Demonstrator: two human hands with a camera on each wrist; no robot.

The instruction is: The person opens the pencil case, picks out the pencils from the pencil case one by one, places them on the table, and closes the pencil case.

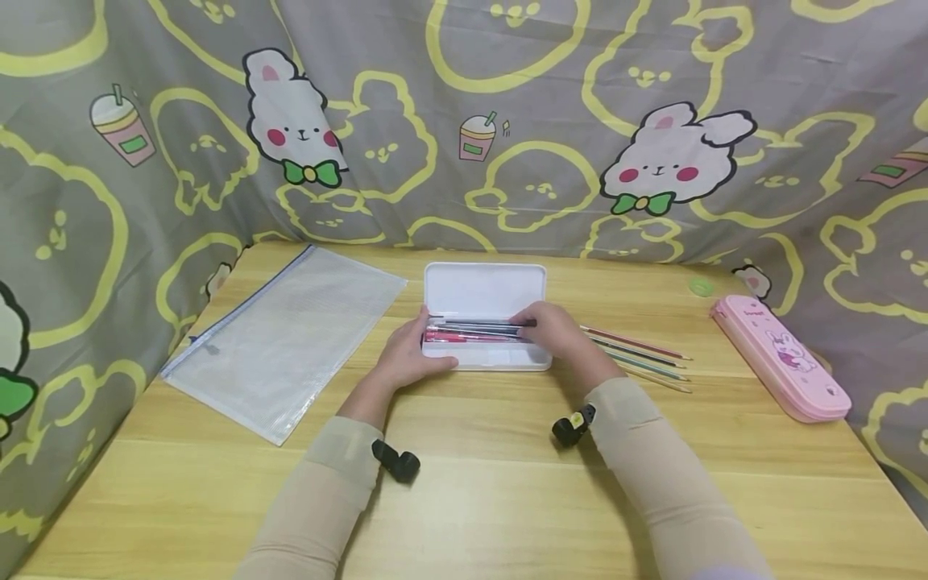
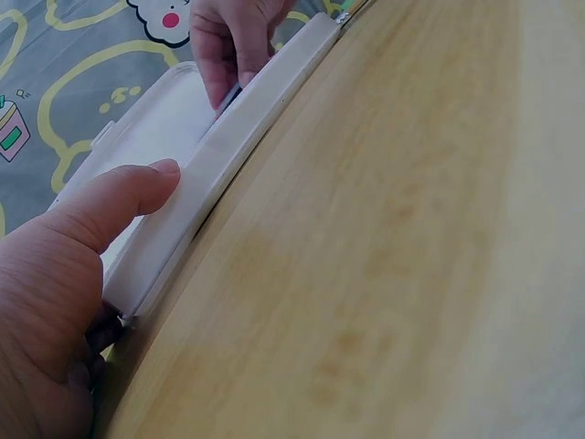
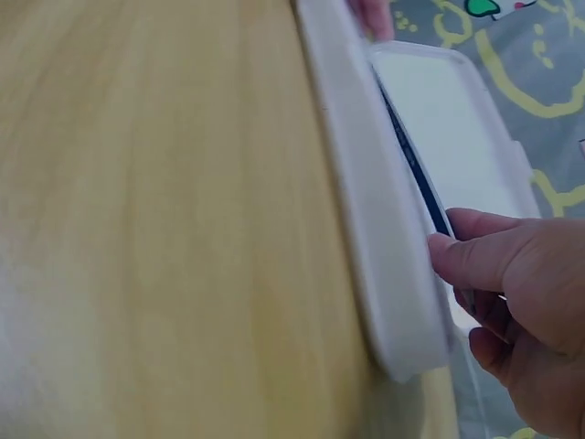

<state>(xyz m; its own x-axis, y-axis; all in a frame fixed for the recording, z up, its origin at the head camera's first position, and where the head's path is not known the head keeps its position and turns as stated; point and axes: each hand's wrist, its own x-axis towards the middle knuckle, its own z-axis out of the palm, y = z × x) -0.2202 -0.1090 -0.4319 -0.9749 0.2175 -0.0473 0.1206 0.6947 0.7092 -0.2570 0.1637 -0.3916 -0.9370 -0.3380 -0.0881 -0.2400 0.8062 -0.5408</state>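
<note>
An open white pencil box (image 1: 484, 290) stands on the table, its lid leaning back. Several pens (image 1: 474, 337), some with red parts, lie lengthwise inside it. My left hand (image 1: 403, 354) holds the box's left end, the thumb across the front wall in the left wrist view and the other fingers partly hidden. At the right end, my right hand (image 1: 554, 329) pinches a slim dark pen or pencil (image 3: 416, 165) between thumb and fingers. That dark stick lies along the inside of the box in the right wrist view; its far tip is hidden.
Several coloured pencils (image 1: 645, 348) lie fanned to the right of the box. Farther right is a pink zipped pencil case (image 1: 783, 358), with a small green ring (image 1: 701, 287) behind it. A clear zip pouch (image 1: 290, 338) lies at the left. A patterned curtain (image 1: 536, 185) borders the table (image 1: 478, 483).
</note>
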